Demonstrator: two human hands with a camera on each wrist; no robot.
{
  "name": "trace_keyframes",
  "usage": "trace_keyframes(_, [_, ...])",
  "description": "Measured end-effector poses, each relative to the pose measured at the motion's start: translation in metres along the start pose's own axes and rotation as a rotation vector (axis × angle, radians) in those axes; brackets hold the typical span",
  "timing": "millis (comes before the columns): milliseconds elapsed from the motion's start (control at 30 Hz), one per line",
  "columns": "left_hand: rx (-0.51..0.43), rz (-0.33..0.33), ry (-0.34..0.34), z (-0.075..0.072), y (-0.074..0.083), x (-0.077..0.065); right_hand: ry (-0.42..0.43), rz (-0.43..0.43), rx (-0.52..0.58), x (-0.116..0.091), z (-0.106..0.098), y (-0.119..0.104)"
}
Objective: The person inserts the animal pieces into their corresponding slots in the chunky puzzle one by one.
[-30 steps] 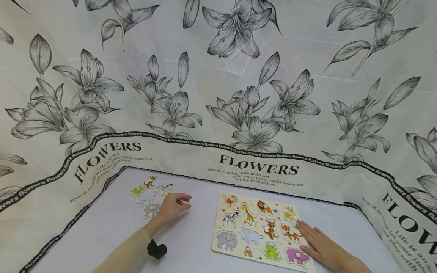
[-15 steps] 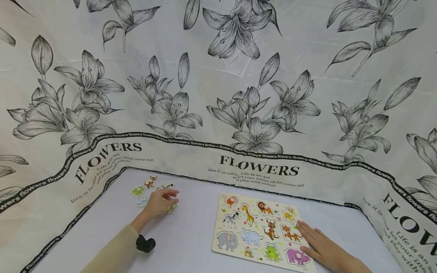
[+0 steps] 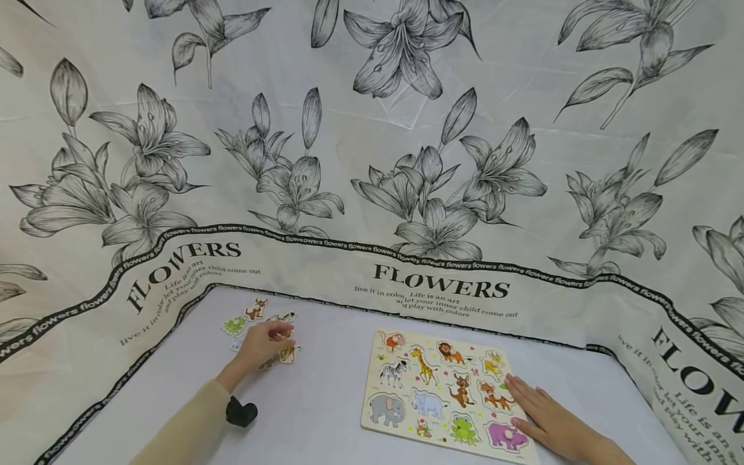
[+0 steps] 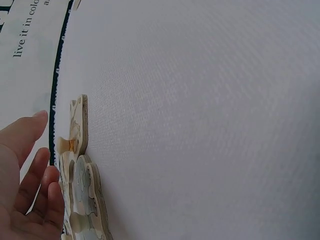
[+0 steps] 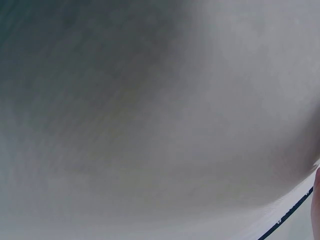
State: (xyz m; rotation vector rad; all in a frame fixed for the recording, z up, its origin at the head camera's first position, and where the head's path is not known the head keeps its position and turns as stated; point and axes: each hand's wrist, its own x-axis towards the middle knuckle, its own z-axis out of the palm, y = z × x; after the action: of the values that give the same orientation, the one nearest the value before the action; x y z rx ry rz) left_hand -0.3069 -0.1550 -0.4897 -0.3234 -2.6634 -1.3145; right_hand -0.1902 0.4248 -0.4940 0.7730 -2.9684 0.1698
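My left hand (image 3: pixel 258 345) is over a cluster of wooden animal puzzle pieces, thumb and fingers apart. In the left wrist view, its fingers (image 4: pixel 31 182) are loosely bent beside a piece's knob (image 4: pixel 63 145) with a gap between. Closest to it in the head view is a yellow-brown animal piece (image 3: pixel 287 354). Around it lie a zebra piece (image 3: pixel 285 317), a kangaroo piece (image 3: pixel 256 309) and a frog piece (image 3: pixel 234 325); the hand partly hides others. My right hand (image 3: pixel 549 416) rests with straight fingers on the right edge of the animal puzzle board (image 3: pixel 401 352).
The board shows several animals, and a purple hippo (image 3: pixel 507 437) with a knob sits at its lower right. White cloth (image 3: pixel 325 394) covers the table. Floral cloth (image 3: pixel 430 161) rises behind it. A black wrist device (image 3: pixel 241 412) is at my left sleeve.
My left hand has moved left and back over the loose pieces, and the yellow-brown piece now shows under its fingertips. The right hand and board stay put.
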Motion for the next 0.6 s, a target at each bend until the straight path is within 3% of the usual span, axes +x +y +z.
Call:
trace_keyframes(333, [0.054, -0.011, 0.018, -0.001, -0.0058, 0.0004, 0.059, -0.043, -0.061, -0.0008, 0.0042, 0.0029])
trace_keyframes(600, [0.058, -0.022, 0.018, -0.0005, -0.006, -0.001, 0.053, -0.051, -0.073, -0.0015, 0.0049, 0.0043])
